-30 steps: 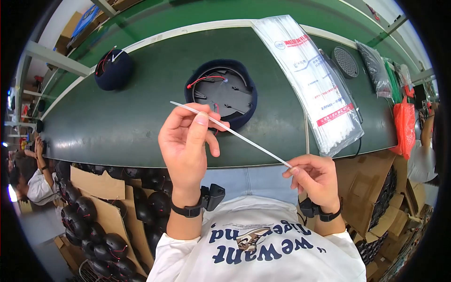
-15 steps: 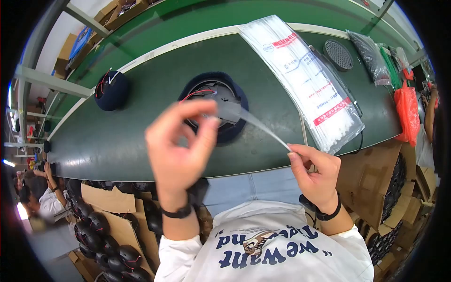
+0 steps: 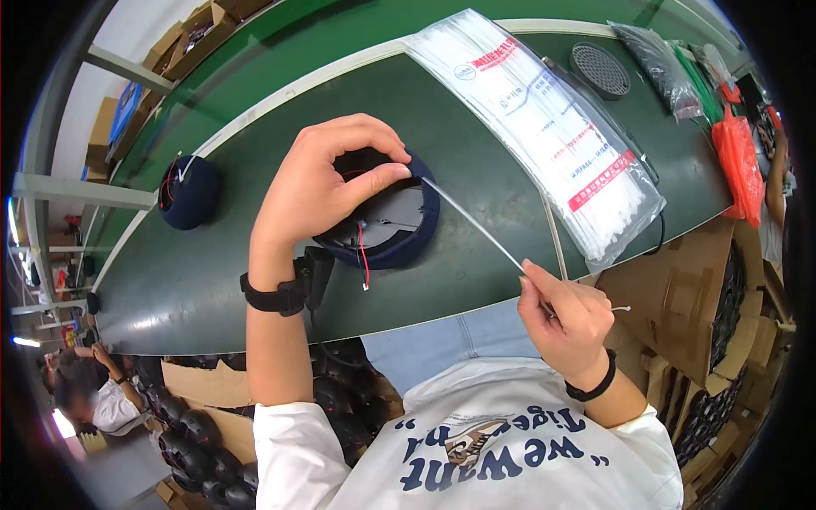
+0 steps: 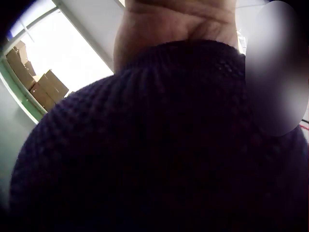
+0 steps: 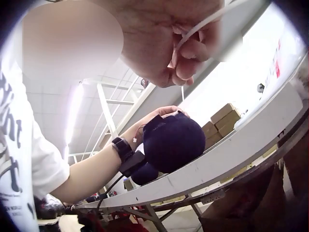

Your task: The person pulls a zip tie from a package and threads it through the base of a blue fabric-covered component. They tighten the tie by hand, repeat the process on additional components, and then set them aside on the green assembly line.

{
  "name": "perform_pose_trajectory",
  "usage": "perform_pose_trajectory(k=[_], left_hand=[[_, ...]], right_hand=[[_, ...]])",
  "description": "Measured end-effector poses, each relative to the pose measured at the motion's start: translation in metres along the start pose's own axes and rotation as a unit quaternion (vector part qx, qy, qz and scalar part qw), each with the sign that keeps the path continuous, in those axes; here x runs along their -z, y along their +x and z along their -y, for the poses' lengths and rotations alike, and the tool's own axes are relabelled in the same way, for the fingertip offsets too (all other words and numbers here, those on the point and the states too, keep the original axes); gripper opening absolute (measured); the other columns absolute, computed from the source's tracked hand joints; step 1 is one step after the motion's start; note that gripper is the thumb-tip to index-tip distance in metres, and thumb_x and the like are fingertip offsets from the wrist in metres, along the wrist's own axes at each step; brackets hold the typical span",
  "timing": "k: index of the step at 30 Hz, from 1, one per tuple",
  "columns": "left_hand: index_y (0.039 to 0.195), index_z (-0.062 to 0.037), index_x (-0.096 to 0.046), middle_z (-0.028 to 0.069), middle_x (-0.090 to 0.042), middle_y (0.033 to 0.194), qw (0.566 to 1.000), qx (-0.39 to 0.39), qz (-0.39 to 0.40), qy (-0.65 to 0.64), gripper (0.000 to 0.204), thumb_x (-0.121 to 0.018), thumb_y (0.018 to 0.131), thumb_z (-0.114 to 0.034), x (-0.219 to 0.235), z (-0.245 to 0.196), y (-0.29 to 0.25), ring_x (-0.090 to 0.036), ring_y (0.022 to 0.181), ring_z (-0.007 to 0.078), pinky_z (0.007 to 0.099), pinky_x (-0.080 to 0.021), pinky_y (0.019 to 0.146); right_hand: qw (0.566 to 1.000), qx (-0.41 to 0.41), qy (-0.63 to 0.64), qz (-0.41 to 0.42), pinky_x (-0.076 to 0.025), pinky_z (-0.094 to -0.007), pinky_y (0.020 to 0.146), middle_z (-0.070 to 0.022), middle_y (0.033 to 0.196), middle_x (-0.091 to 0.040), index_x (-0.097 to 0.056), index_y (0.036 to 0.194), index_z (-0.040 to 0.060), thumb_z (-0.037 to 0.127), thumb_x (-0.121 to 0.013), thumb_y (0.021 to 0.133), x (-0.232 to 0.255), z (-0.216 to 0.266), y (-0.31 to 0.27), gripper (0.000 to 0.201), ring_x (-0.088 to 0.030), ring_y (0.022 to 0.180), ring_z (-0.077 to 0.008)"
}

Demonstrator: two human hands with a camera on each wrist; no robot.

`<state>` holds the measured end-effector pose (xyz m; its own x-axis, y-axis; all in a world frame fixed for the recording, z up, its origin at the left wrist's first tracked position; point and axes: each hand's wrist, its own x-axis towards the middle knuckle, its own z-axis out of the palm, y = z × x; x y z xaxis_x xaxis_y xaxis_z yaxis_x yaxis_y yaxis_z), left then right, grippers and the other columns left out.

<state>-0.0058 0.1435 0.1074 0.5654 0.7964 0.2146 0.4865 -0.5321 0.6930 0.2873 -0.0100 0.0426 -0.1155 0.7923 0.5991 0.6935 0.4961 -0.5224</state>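
White tie point(image 3: 476, 223) pinched in right grip point(image 3: 568, 321); left grip point(image 3: 319, 174) pinching navy cap point(image 3: 430, 214); shirt point(image 3: 476, 393): "we want".

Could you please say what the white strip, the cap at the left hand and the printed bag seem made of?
Strip: probably smooth plastic, thin and evenly curved. Cap: likely matte knitted fabric outside, ribbed in the left wrist view. Bag: apparently clear, glossy plastic film, with glare and see-through edges.
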Motion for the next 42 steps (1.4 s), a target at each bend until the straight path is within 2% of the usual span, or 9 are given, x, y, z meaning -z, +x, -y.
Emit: perform_pose_trajectory(k=[3,6,9,15,27,30,42], left_hand=[[0.094,-0.0014,-0.077,0.0089,-0.076,0.097,0.998,-0.024,-0.057,-0.006,0.015,-0.086,0.086,-0.009,-0.010,0.005,0.001,-0.072,0.088,0.0253,0.0342,-0.056,0.082],[0.097,-0.0002,-0.076,0.0097,-0.076,0.104,0.999,-0.007,-0.035,-0.003,0.013,-0.083,0.089,-0.007,-0.008,0.002,0.000,-0.072,0.097,0.0227,0.0335,-0.056,0.092],[0.094,-0.0011,-0.076,0.0092,-0.075,0.096,0.997,-0.030,-0.064,-0.005,0.013,-0.084,0.086,-0.008,-0.012,0.004,0.001,-0.072,0.087,0.0252,0.0338,-0.056,0.081],[0.094,-0.0011,-0.076,0.0094,-0.075,0.096,0.998,-0.020,-0.065,-0.011,0.014,-0.084,0.086,-0.009,-0.012,0.003,0.000,-0.071,0.086,0.0249,0.0337,-0.056,0.080],[0.094,-0.0016,-0.077,0.0093,-0.075,0.097,0.998,-0.018,-0.064,-0.013,0.014,-0.084,0.087,-0.010,-0.012,0.003,-0.001,-0.072,0.087,0.0253,0.0338,-0.056,0.080],[0.097,-0.0004,-0.076,0.0091,-0.076,0.104,0.999,-0.002,-0.039,-0.001,0.014,-0.084,0.088,-0.007,-0.008,0.000,-0.002,-0.072,0.097,0.0220,0.0331,-0.056,0.091],[0.098,-0.0001,-0.076,0.0094,-0.076,0.105,0.999,-0.006,-0.038,0.001,0.014,-0.084,0.088,-0.006,-0.009,-0.002,-0.002,-0.073,0.097,0.0224,0.0327,-0.056,0.091]], right_hand=[[1.000,-0.001,-0.009,0.006,-0.042,-0.0313,0.046,-0.0021,0.057,-0.055,-0.080,0.108,0.0016,-0.003,-0.082,0.081,0.000,0.002,0.000,0.028,-0.052,0.045,-0.0167],[1.000,0.006,-0.014,0.007,-0.042,-0.0312,0.046,-0.0021,0.057,-0.055,-0.080,0.109,0.0016,-0.004,-0.082,0.081,0.001,0.003,0.001,0.028,-0.052,0.044,-0.0166],[1.000,0.011,-0.016,0.001,-0.042,-0.0309,0.046,-0.0017,0.056,-0.054,-0.080,0.109,0.0016,-0.004,-0.081,0.080,-0.001,0.005,0.001,0.029,-0.052,0.044,-0.0164],[1.000,0.017,-0.018,-0.008,-0.041,-0.0304,0.046,-0.0012,0.056,-0.052,-0.080,0.109,0.0009,-0.005,-0.081,0.080,0.001,0.006,0.000,0.030,-0.051,0.044,-0.0160],[1.000,0.001,-0.020,-0.002,-0.042,-0.0308,0.046,-0.0016,0.056,-0.052,-0.080,0.110,0.0009,-0.004,-0.081,0.083,-0.001,0.006,0.001,0.028,-0.051,0.044,-0.0159],[1.000,0.000,-0.021,-0.008,-0.043,-0.0311,0.046,-0.0018,0.056,-0.053,-0.080,0.110,0.0009,-0.004,-0.082,0.083,-0.002,0.006,0.001,0.028,-0.052,0.044,-0.0161],[0.998,0.017,-0.059,0.004,-0.043,-0.0315,0.045,-0.0014,0.056,-0.054,-0.080,0.109,0.0009,-0.002,-0.083,0.081,0.002,0.017,0.006,0.028,-0.053,0.044,-0.0165]])
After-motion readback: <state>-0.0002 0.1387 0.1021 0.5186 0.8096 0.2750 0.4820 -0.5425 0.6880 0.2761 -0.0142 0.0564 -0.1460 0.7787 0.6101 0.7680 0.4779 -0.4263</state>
